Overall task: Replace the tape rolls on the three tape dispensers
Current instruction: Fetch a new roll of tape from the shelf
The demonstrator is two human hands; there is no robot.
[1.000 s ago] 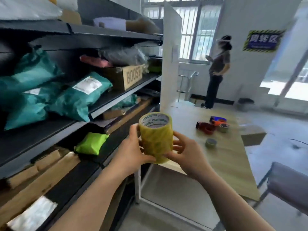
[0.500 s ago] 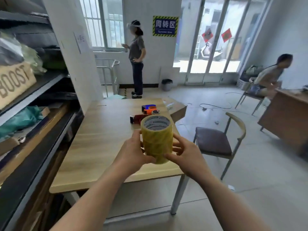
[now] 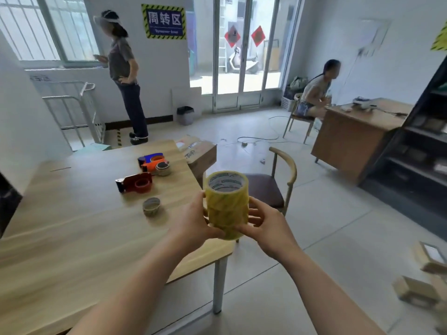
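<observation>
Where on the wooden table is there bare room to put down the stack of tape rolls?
The near half of the table is bare, from the empty cardboard core back to the near edge, and so is the left side. The far right is crowded: red dispenser, orange dispenser, blue dispenser. Both hands hold the stack.

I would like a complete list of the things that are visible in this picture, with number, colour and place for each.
stack of tape rolls: one, yellow, held over the table's near right corner
tape dispensers: three; red nearest, orange and blue behind it on the table
empty cores: two, brown, on the table
table: one, light wood, left
chair: one, wood with dark seat, right of table
cardboard box: one, brown, beyond the table
bin: one, grey, by the wall
desk: one, brown, right
people: two, far side
left hand: on the stack
right hand: on the stack
</observation>
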